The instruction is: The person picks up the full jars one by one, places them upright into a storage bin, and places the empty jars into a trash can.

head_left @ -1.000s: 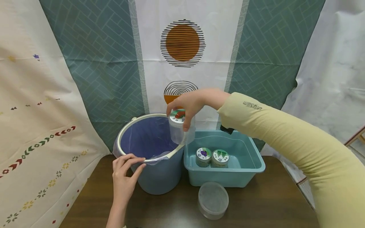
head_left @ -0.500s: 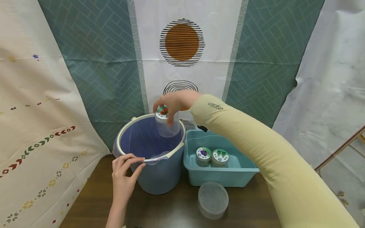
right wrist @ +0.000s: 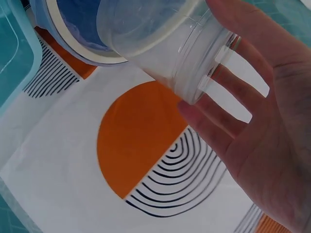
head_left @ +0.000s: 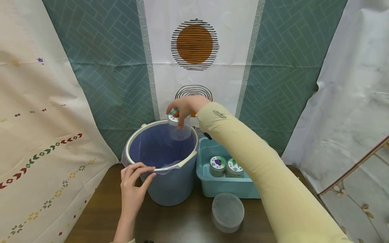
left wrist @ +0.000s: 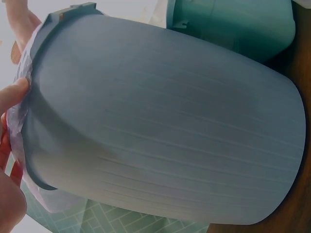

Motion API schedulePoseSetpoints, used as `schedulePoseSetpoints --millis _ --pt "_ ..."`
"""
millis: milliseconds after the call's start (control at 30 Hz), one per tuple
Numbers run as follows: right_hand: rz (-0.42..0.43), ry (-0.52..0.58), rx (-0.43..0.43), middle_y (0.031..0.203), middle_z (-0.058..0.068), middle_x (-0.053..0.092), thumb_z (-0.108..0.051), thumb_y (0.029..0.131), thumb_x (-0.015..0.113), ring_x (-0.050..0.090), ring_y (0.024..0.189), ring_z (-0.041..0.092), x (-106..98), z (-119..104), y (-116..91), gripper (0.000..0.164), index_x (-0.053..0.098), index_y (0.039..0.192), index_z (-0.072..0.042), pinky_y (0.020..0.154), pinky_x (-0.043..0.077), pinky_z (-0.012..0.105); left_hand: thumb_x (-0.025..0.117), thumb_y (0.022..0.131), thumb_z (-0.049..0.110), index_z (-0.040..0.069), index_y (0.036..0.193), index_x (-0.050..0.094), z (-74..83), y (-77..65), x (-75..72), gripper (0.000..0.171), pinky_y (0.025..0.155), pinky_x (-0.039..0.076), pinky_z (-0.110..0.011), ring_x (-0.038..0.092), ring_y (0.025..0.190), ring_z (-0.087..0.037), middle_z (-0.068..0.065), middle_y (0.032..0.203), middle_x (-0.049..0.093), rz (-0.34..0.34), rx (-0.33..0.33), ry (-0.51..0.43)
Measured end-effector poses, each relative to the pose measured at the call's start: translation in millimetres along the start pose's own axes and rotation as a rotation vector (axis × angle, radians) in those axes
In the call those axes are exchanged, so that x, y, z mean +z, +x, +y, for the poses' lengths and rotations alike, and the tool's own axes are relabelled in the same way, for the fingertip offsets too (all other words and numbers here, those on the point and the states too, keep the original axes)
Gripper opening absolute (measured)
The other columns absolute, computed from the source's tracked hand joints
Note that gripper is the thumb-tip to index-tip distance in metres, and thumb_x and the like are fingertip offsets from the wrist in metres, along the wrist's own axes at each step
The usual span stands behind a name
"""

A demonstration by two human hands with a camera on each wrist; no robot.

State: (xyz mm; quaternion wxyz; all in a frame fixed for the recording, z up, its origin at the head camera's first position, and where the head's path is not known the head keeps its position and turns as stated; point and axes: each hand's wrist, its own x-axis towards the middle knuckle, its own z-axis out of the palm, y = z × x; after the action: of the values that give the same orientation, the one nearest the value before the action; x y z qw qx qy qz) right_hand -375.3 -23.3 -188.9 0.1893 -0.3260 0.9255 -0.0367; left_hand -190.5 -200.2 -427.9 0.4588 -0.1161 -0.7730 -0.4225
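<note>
My right hand (head_left: 186, 107) grips a clear plastic jar (head_left: 180, 133) by its printed lid, over the back right part of a blue-grey trash bin (head_left: 171, 189). In the right wrist view, thumb and fingers span the jar's lid end, and no contents show through its walls. My left hand (head_left: 133, 184) pinches the bin's cream rim at the front, where a thin clear plastic bag (head_left: 165, 171) folds over the edge. From the left wrist, the thumb presses the bag against the outside of the bin. The bottom of the bin is hidden.
Right of the bin stands a teal tub (head_left: 225, 182) holding a jar with a grape-like picture (head_left: 217, 166) and a jar with a green picture (head_left: 233, 168), partly behind my sleeve. A clear round container (head_left: 228, 212) is on the dark wooden table (head_left: 170, 224).
My right hand has carried the jar left, from between the tub and bin to above the bin's opening, then slightly back. My left hand stays on the rim.
</note>
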Motion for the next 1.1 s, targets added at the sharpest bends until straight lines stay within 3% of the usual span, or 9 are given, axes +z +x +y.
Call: schedulePoseSetpoints --millis 333,500,700,1100 --pt "-0.012 0.061 0.001 0.146 0.001 0.043 -0.024 0.081 0.083 0.045 0.127 0.020 11.9 12.6 6.3 0.077 0.044 0.147 -0.030 0.104 0.047 0.040 0.086 0.065 -0.006 0.009 0.090 0.078 3.1 0.5 -0.5 0.030 0.094 0.026 -0.022 0.041 0.107 -0.008 -0.010 0.098 0.062 -0.011 -0.018 -0.014" --pt "0.003 0.114 0.004 0.152 0.002 0.040 -0.022 0.080 0.084 0.043 0.135 0.023 15.0 13.6 8.4 0.081 0.042 0.149 -0.030 0.108 0.045 0.043 0.086 0.066 -0.006 0.009 0.090 0.078 3.5 0.6 -0.8 0.030 0.094 0.026 -0.022 0.041 0.107 -0.008 -0.010 0.098 0.062 -0.009 -0.020 -0.016" --pt "0.067 0.010 -0.084 0.163 0.004 0.030 -0.035 0.081 0.082 0.028 0.150 0.025 18.8 16.8 12.0 0.093 0.028 0.156 -0.030 0.118 0.033 0.047 0.086 0.067 -0.004 0.010 0.091 0.078 5.7 1.1 -2.4 0.029 0.094 0.026 -0.021 0.041 0.107 -0.007 -0.009 0.099 0.063 -0.014 -0.029 -0.011" --pt "0.111 -0.019 -0.113 0.161 0.003 0.033 -0.035 0.082 0.080 0.034 0.147 0.024 24.3 22.8 4.7 0.088 0.032 0.155 -0.027 0.117 0.034 0.046 0.085 0.069 -0.003 0.009 0.091 0.078 6.4 0.4 -2.7 0.027 0.094 0.027 -0.021 0.041 0.108 -0.006 -0.009 0.099 0.062 -0.018 -0.027 0.004"
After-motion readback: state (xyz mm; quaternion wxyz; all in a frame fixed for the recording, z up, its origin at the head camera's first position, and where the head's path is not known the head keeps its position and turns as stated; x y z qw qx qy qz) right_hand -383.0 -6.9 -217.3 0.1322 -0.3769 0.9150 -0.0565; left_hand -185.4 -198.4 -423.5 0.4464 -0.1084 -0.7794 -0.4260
